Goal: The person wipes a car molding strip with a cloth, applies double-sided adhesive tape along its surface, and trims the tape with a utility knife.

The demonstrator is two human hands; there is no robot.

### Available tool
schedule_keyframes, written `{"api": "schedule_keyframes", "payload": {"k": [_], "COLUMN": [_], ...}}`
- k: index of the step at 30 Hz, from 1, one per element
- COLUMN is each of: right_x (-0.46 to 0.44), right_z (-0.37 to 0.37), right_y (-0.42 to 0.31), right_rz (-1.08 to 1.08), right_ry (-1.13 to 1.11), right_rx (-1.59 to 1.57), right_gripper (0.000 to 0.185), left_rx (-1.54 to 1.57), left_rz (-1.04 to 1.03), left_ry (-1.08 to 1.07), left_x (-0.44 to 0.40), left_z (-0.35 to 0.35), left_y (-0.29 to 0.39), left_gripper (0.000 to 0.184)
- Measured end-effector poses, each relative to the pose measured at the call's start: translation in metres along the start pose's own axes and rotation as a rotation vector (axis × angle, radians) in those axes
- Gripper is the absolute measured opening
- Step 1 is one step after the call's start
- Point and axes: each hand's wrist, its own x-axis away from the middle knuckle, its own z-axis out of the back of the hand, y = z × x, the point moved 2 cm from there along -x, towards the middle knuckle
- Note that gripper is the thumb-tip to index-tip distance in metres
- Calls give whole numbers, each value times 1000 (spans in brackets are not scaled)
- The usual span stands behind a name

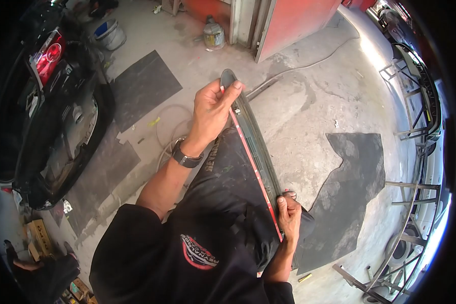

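We hold one long dark strip by two points. Our left hand grips it just below its rounded far end, the thumb flat on the face and the fingers behind. Our right hand is closed around the lower part, the thumb on top. The strip runs diagonally in front of our dark trousers, its rounded end pointing away from us. Red tape with pale breaks follows its left edge. A watch is on our left wrist.

To the right, an irregular dark mat lies flat on the concrete floor. To the left are a rectangular dark sheet and a black bumper near a red tail light. Beyond them stands a bucket; a stained container stands near the red door. Another person is at lower left.
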Motion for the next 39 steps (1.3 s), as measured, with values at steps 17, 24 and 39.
{"api": "schedule_keyframes", "payload": {"k": [17, 24, 39], "right_x": [-88, -151, 21], "right_z": [-41, -71, 6], "right_y": [-84, -155, 80], "right_rz": [45, 299, -180], "right_ry": [-125, -121, -259], "right_rx": [78, -10, 11], "right_gripper": [48, 51, 41], "left_rx": [-175, -171, -105], "left_rz": [-92, -81, 95], "left_ry": [113, 50, 392], "left_x": [24, 39, -82], "left_z": [-5, -9, 129], "left_y": [3, -13, -130], "left_gripper": [40, 55, 37]}}
